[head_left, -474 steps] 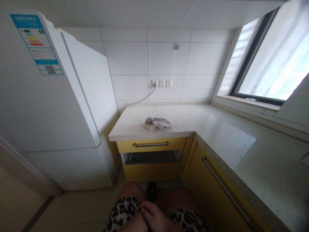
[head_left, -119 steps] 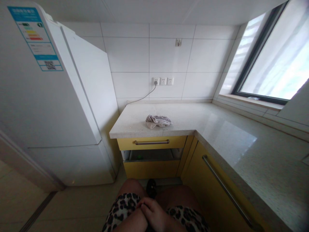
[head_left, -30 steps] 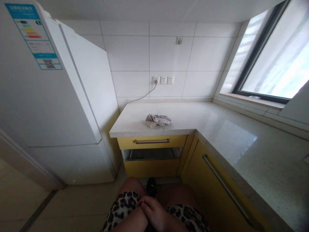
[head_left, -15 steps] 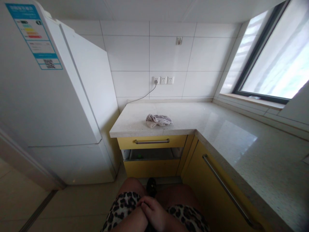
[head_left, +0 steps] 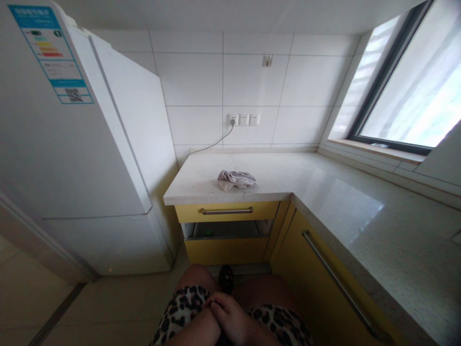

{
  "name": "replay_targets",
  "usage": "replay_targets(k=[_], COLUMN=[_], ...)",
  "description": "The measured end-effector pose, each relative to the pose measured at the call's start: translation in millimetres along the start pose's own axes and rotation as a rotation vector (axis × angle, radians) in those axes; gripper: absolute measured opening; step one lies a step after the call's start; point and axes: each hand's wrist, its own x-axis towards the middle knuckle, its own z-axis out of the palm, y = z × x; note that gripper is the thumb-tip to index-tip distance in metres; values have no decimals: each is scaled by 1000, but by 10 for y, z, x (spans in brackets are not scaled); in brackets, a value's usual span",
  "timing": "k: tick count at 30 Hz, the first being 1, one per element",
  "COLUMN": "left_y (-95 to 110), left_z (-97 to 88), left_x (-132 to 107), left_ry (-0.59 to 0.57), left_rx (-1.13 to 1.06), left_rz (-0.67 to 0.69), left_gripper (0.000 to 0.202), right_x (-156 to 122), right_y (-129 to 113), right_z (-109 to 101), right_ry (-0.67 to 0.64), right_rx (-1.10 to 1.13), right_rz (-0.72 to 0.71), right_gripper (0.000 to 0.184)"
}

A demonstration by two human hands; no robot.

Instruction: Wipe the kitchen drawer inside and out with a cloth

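Both my hands rest together low in my lap, over patterned shorts (head_left: 187, 303). My right hand (head_left: 230, 315) lies across my left wrist, its fingers curled over it. Of my left hand (head_left: 213, 323) only the wrist side shows; its fingers are hidden beneath the right. Ahead, a crumpled greyish cloth (head_left: 236, 179) lies near the front edge of the pale countertop (head_left: 284, 173). Neither hand touches the cloth or the counter.
Below the counter are a yellow drawer (head_left: 230, 211) with a metal handle and a lower drawer (head_left: 226, 251) pulled partly out. A white fridge (head_left: 82, 154) stands left. A yellow cabinet door (head_left: 309, 269) with a long handle is close on my right.
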Motion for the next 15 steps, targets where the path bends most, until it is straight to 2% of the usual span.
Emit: replay_targets(k=[8,15], left_y=[208,235], left_z=[223,271], left_x=[-288,-313], left_ry=[1,5], left_rx=[-63,-90], left_rz=[7,6], left_gripper=[35,34], right_x=[-9,-21], right_y=[15,34], right_z=[7,2], right_ry=[6,8], right_rx=[9,-10], right_rz=[17,11], right_gripper=[31,32])
